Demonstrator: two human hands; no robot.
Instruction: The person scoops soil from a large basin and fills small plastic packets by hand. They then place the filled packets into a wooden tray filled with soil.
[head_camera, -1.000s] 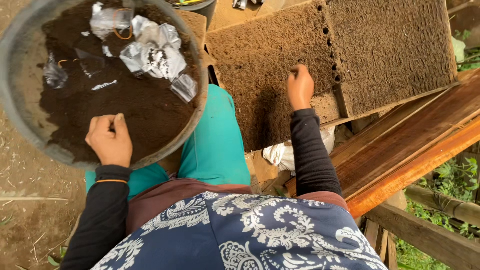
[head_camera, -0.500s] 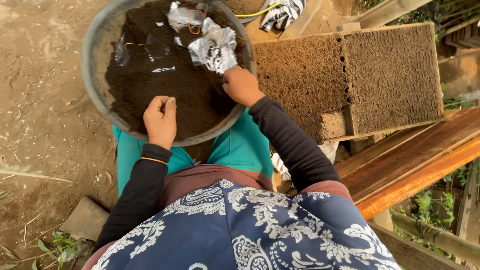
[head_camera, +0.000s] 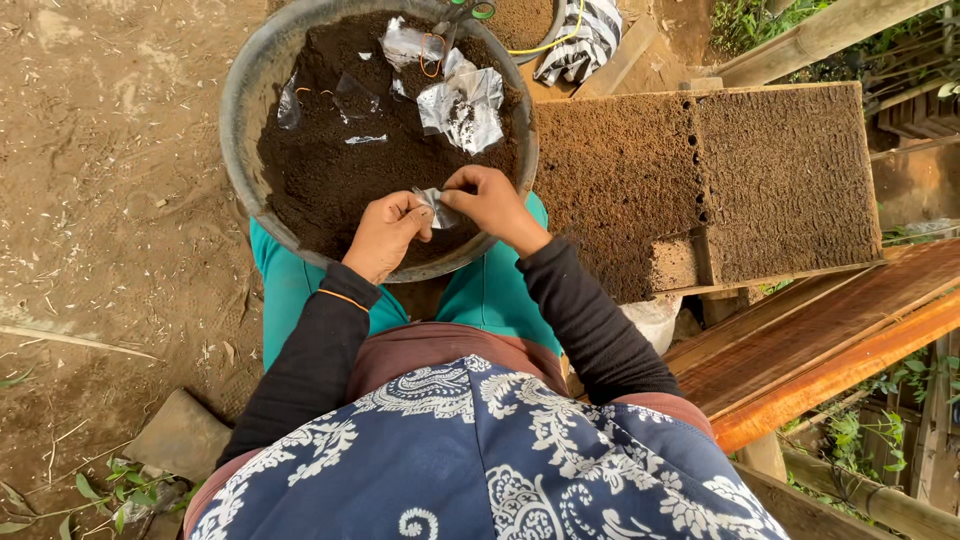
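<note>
Packet (head_camera: 437, 205), small and silvery, pinched between left hand (head_camera: 388, 232) and right hand (head_camera: 490, 203) over soil basin (head_camera: 245, 95); opening step, needing a careful tear.

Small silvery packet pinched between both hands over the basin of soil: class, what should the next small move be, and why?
Probably pull the small silvery packet open. The left hand and right hand each pinch one side of it over the dark soil in the basin, and opened, emptied packets already lie on that soil.
</note>
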